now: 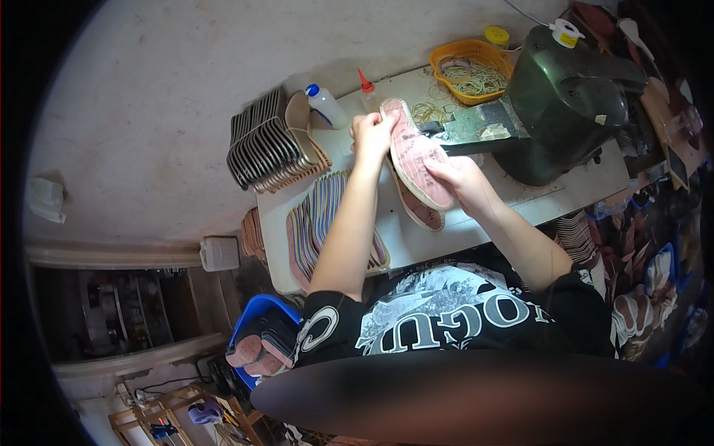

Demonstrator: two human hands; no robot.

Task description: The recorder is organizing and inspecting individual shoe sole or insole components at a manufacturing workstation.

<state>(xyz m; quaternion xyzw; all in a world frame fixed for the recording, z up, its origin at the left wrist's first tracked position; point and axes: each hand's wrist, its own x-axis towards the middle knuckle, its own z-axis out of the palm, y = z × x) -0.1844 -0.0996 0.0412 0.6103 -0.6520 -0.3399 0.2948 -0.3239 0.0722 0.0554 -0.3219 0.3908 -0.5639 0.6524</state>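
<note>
Over the white table my left hand (pixel 372 135) and my right hand (pixel 462 181) hold up one pink shoe sole (pixel 416 157) with a pale rim and dark markings. The left fingers close around its narrow far end. Lower down, my right thumb presses on its face near the wide end. Another pink sole (pixel 425 215) lies partly hidden beneath it. Just beyond my hands, the arm of a dark green machine (pixel 483 125) reaches in from the right under a bright light.
Left of my arms are striped soles (pixel 316 215) and a stack of dark-edged soles (pixel 260 145). Behind them stand a blue-capped white bottle (pixel 327 108) and a red-tipped bottle (pixel 367 88). A yellow basket (pixel 468 48) holds cords. A blue bin (pixel 249 316) sits below the table (pixel 279 256).
</note>
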